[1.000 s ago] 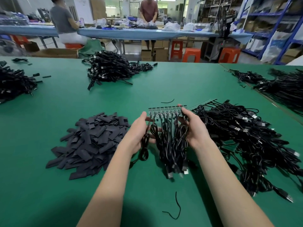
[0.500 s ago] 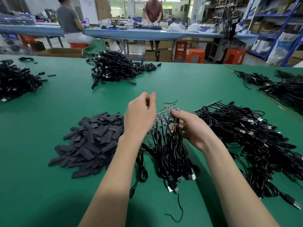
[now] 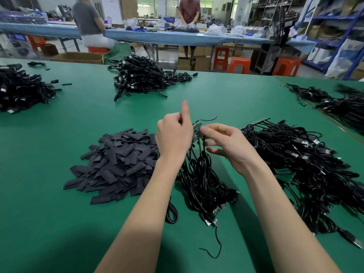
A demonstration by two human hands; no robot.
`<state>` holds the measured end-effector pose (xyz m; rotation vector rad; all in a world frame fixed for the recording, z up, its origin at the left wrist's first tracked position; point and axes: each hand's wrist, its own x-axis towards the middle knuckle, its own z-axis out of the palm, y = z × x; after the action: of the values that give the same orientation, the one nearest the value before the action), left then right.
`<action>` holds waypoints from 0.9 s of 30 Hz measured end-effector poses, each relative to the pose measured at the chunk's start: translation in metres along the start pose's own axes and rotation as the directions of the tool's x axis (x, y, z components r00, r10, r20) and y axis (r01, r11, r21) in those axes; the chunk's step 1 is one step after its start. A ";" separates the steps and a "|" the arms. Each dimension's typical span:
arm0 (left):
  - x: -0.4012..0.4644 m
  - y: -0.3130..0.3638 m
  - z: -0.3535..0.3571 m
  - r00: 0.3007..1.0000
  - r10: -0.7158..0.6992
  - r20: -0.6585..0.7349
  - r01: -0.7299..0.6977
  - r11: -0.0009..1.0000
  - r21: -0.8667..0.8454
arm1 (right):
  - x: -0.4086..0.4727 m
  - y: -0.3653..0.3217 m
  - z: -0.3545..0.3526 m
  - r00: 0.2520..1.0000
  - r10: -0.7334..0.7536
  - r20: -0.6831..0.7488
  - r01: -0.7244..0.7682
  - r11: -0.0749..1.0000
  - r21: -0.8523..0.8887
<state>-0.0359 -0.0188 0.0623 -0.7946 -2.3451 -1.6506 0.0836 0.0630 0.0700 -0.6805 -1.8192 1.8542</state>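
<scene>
Left hand [image 3: 174,135] grips and right hand [image 3: 230,146] pinches the board strip [image 3: 196,127] — standing on end between them, equally near.

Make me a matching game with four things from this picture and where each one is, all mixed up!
Things:
1. circuit strip
2. sleeve pile
3. stools
4. loose wire

Places:
A. on the floor beyond the table
B. held between the left hand and right hand
C. on the table, between the forearms
D. on the table, left of the left hand

Pairs: 1-B, 2-D, 3-A, 4-C.
</scene>
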 end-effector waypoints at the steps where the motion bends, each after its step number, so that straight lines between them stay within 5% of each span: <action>1: -0.001 0.001 0.000 1.000 0.004 -0.028 -0.004 1.000 0.003 | -0.001 -0.001 0.000 1.000 -0.006 0.008 0.006 1.000 -0.002; 14: -0.006 0.002 0.005 0.997 -0.013 -0.073 -0.002 0.980 -0.201 | -0.005 -0.011 0.009 0.997 -0.065 0.037 0.068 0.994 -0.085; 19: -0.008 0.004 0.007 1.000 0.020 -0.019 -0.024 0.968 -0.250 | -0.004 -0.006 0.003 0.990 0.072 0.123 -0.084 0.991 0.100; 23: -0.007 0.005 0.012 0.995 -0.079 0.055 0.093 0.934 -0.345 | -0.003 -0.001 0.003 0.969 0.153 0.193 -0.193 0.958 0.210; 27: -0.005 -0.006 0.009 0.980 -0.025 0.196 0.072 0.970 -0.234 | -0.006 -0.007 -0.015 0.985 0.119 0.126 -0.140 0.976 0.168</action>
<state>-0.0331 -0.0137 0.0518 -0.9890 -2.3318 -1.9893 0.0980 0.0710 0.0775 -0.6531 -1.6879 2.1518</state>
